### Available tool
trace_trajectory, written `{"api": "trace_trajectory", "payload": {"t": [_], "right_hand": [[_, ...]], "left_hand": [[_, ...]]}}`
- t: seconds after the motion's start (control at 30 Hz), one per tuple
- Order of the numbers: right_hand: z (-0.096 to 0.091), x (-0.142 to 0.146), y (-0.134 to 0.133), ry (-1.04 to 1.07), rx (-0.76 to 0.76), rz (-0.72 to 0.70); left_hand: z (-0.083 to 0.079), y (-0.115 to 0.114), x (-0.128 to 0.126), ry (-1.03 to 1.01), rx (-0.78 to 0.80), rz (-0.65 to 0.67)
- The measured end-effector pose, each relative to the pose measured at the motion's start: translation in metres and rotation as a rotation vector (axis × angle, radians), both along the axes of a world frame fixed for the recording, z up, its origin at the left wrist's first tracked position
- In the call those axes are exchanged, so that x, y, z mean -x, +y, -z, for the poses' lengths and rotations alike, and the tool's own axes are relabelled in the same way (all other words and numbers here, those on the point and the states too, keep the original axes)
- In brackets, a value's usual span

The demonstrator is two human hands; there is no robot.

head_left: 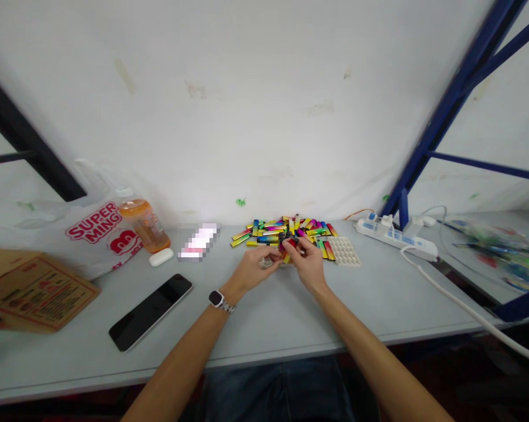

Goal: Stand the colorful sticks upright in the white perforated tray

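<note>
My left hand [260, 265], with a watch [216, 299] on its wrist, is closed at the front of a pile of slim, shiny multicoloured lighters [268, 228]. Something pale shows by its fingers, too small to make out. Close beside it, my right hand [307, 261] has thumb and fingers pinched on a lighter [286, 249] with a dark end. Both hands' fingertips nearly meet there. A pale tray [348, 251] with rows of small cells lies right of my right hand, and several lighters rest at its left part.
Left on the grey table [264, 328] are a black phone [150, 310], white case [161, 257], orange drink bottle [145, 225], plastic bag [88, 228] and cardboard box [36, 290]. A power strip [396, 234] and white cable [458, 302] lie right, by a blue frame [440, 117].
</note>
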State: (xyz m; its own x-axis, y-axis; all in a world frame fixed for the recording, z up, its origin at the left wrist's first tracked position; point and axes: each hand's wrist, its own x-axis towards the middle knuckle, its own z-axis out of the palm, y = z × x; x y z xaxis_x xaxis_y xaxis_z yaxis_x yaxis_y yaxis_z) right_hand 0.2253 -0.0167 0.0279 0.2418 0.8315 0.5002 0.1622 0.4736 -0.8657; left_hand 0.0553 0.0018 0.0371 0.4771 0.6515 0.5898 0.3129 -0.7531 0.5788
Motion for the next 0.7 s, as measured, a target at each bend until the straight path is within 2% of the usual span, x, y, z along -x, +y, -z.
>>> {"api": "trace_trajectory", "payload": {"t": [0.07,0.13,0.23,0.37,0.47,0.6,0.7], "right_hand": [[0.001,0.004,-0.003,-0.002,-0.057,0.023],[0.003,0.006,-0.007,0.061,-0.056,-0.024],[0.006,0.006,-0.013,0.191,0.025,-0.114],[0.010,0.003,-0.014,0.251,0.148,-0.158],[0.011,0.001,-0.010,0.315,0.300,-0.206],[0.012,-0.001,-0.005,0.431,0.483,-0.119],[0.015,-0.003,-0.003,0.458,0.508,-0.079]], "left_hand": [[-0.001,0.000,0.001,-0.028,0.013,-0.024],[-0.002,0.001,0.003,-0.049,0.015,-0.070],[-0.002,0.004,0.007,-0.062,0.028,-0.126],[0.002,0.008,0.008,-0.053,0.052,-0.139],[0.004,0.009,0.006,-0.036,0.071,-0.134],[0.006,0.008,0.005,0.009,0.094,-0.126],[0.005,0.007,0.004,0.032,0.114,-0.123]]}}
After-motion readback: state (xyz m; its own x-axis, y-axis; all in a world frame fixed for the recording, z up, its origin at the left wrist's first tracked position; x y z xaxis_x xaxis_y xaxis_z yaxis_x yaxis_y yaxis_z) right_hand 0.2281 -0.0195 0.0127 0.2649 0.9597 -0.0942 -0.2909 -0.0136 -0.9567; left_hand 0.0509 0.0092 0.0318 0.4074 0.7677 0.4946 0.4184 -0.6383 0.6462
